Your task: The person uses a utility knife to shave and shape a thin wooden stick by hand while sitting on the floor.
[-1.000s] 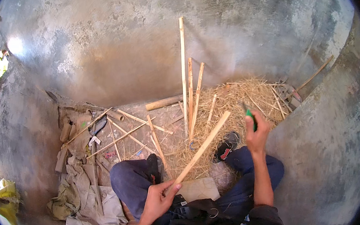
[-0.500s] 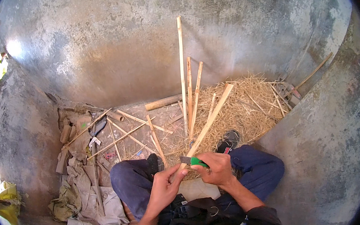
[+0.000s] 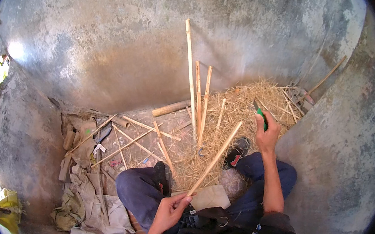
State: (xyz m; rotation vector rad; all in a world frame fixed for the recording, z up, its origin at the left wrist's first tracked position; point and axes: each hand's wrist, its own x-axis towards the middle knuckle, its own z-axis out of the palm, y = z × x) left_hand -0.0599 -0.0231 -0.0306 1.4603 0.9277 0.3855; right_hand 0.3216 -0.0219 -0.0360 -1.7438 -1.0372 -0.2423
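My left hand pinches the near end of a pale bamboo strip, which slants up and to the right in front of me. Held out over the shavings at the right is my right hand, closed round the green handle of a knife. The dark blade points up and away to the left, apart from the strip. A pale block lies between my legs, just beyond my lap.
A heap of bamboo shavings lies at the right. Several bamboo strips lean on the far wall. More sticks and a bamboo pole lie on the floor at the left, near crumpled sacks.
My right hand has swung the knife off the strip, up and to the right. The strip's far end has dropped nearer to me, and my left hand has come slightly lower.
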